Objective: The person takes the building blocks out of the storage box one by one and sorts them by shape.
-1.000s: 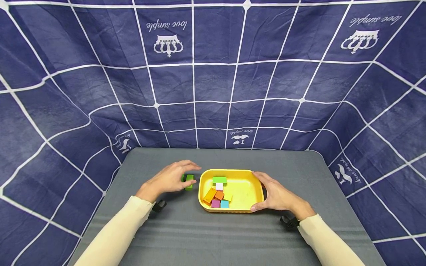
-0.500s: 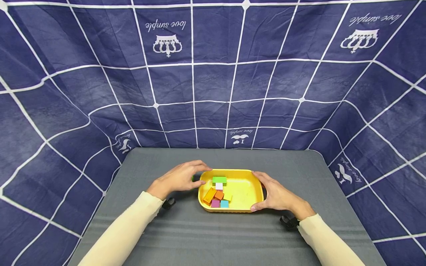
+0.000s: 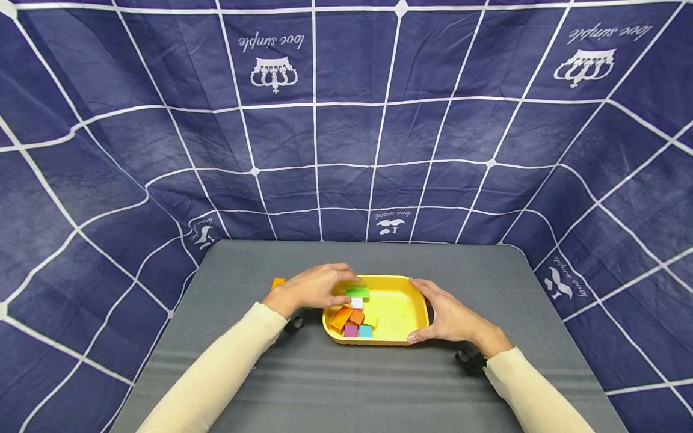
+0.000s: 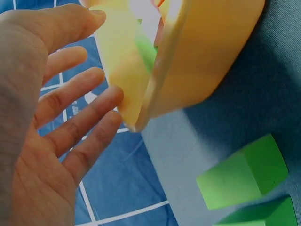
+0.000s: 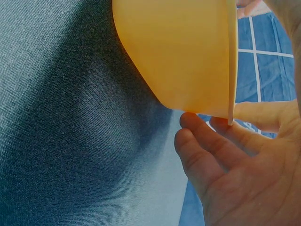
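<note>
Reaching into the tub (image 3: 397, 310) for a block looks to be the step in hand. The left hand (image 3: 313, 290) hangs over the tub's 10 o'clock rim, its fingers parted and holding nothing, nearest the inner green block (image 3: 358, 293) and the white block (image 3: 357, 302); contact with either cannot be told. The right hand (image 3: 452, 316) grips the tub's 3 o'clock end, thumb at the 4 o'clock corner, fingers round the 2 o'clock one. The tub sits upright on the tabletop (image 3: 346, 385), with more blocks (image 3: 351, 331) grouped inside from 7 to 9 o'clock. Outside it, towards 9 o'clock, lie two green blocks (image 4: 230, 181) and an orange block (image 3: 278, 282). The next move probably calls for lowering the left fingers and pinching one block while the right hand steadies the tub.
</note>
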`<control>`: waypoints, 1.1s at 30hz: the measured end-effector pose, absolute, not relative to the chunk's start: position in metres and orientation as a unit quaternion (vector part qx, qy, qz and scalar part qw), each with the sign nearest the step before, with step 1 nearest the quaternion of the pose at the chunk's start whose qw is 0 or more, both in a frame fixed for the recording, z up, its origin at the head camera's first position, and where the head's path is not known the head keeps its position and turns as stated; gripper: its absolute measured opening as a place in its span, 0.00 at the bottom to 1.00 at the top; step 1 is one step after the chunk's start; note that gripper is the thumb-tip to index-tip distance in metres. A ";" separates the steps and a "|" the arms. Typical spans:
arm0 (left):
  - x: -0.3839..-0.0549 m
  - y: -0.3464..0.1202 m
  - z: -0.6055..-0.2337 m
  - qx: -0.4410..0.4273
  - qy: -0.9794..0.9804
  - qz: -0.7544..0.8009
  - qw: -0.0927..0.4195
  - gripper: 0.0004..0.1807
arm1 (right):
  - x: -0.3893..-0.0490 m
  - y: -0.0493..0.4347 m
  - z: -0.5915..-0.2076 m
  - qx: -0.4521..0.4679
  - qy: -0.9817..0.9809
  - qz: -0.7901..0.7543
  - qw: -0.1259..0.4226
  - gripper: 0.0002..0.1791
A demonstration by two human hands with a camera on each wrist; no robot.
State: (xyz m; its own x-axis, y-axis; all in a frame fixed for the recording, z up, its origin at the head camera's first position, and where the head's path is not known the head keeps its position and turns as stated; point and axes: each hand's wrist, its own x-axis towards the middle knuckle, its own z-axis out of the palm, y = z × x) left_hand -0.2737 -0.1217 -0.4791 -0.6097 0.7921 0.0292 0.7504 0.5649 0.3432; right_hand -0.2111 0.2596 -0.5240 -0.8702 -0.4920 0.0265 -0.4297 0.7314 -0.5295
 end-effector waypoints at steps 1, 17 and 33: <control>-0.274 -0.120 -0.480 0.437 0.883 0.160 0.069 0.27 | -0.211 0.260 -0.524 -0.248 0.928 -0.270 0.059 0.80; -0.278 -0.093 -0.486 0.429 0.884 0.127 0.132 0.26 | -0.211 0.260 -0.524 -0.249 0.928 -0.271 0.062 0.80; -0.280 -0.086 -0.490 0.432 0.889 0.060 0.137 0.28 | -0.210 0.260 -0.524 -0.241 0.930 -0.270 0.068 0.79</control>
